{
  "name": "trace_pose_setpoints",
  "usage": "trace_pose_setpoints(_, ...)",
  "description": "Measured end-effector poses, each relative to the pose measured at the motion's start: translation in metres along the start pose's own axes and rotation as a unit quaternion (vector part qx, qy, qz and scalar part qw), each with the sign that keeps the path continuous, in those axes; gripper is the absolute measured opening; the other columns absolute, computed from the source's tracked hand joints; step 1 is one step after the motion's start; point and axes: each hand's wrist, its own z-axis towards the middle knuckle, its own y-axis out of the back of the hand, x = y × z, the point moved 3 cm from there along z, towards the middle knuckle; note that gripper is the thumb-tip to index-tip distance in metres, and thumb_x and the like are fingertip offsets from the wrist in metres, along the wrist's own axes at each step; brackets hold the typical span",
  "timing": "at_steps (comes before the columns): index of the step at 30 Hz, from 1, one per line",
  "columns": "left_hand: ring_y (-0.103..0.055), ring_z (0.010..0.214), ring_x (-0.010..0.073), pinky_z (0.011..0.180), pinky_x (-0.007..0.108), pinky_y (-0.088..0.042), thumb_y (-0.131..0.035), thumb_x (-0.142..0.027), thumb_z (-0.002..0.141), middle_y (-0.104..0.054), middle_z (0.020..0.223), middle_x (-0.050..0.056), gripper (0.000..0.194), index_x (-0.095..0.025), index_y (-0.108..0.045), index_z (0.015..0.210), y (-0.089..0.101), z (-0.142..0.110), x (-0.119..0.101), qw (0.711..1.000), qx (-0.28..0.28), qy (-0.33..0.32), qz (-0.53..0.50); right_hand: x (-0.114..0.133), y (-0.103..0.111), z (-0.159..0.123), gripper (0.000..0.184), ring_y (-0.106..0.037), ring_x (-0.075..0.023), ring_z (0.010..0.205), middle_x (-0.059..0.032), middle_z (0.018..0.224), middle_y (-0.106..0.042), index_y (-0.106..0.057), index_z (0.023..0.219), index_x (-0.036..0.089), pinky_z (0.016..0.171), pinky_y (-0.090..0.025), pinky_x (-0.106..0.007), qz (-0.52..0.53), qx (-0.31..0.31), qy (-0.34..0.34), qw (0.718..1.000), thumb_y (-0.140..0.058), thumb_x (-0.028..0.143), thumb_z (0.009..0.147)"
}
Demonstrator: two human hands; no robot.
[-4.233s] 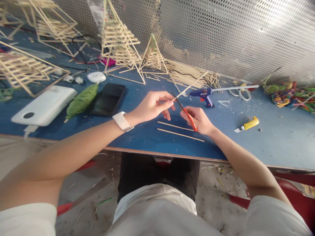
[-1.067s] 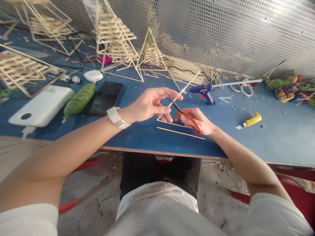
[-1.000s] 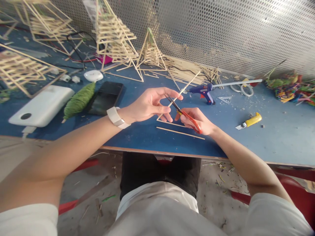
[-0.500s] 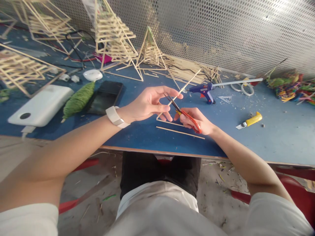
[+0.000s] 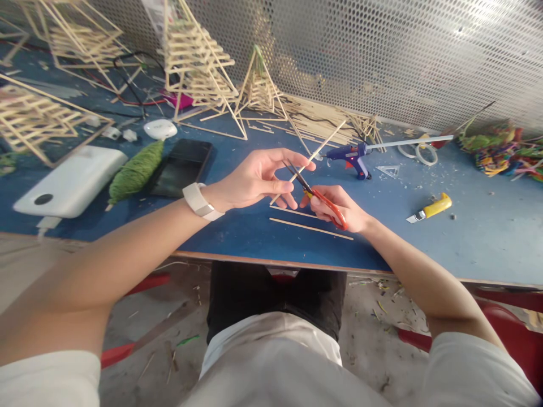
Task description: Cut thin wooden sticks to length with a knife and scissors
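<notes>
My left hand (image 5: 258, 180), with a white watch on the wrist, pinches a thin wooden stick (image 5: 323, 143) that slants up to the right. My right hand (image 5: 339, 208) grips orange-handled scissors (image 5: 316, 194). Their dark blades are apart and straddle the stick just beside my left fingertips. Two more sticks (image 5: 311, 228) lie flat on the blue table (image 5: 479, 237) under my hands.
A blue glue gun (image 5: 351, 155), a yellow utility knife (image 5: 429, 209), tape rolls (image 5: 418, 152) and coloured scraps (image 5: 500, 151) lie to the right. Stick pyramids (image 5: 199, 62), a black phone (image 5: 180, 167), green yarn (image 5: 134, 172) and a white power bank (image 5: 70, 182) sit left.
Over four seconds the stick slid further through my left fingers and the scissor blades opened around it. In the last half second nothing visibly moved.
</notes>
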Motion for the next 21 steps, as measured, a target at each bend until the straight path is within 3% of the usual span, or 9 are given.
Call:
trace_pose_setpoints(13, -0.088, 0.079, 0.0153, 0.062, 0.019, -0.072, -0.104, -0.034, 0.091, -0.071, 0.170, 0.019, 0.063, -0.020, -0.079, 0.146, 0.0000, -0.0003, -0.0012, 1.000, -0.013, 0.003, 0.006, -0.0049, 0.0013, 0.0009, 0.059, -0.037, -0.0102, 0.065, 0.0055, 0.078, -0.046, -0.074, 0.113, 0.018, 0.054, -0.031, -0.027, 0.002, -0.006, -0.001, 1.000, -0.076, 0.077, 0.110)
trace_pose_setpoints(21, -0.088, 0.078, 0.0158, 0.060, 0.020, -0.071, -0.104, -0.032, 0.091, -0.069, 0.173, 0.020, 0.063, -0.020, -0.079, 0.147, 0.0012, 0.0002, 0.0013, 1.000, -0.013, 0.008, 0.002, -0.0013, 0.0023, 0.0016, 0.059, -0.037, -0.0101, 0.065, 0.0060, 0.076, -0.046, -0.070, 0.102, 0.019, 0.053, -0.030, -0.026, -0.013, -0.026, 0.000, 1.000, -0.080, 0.076, 0.107)
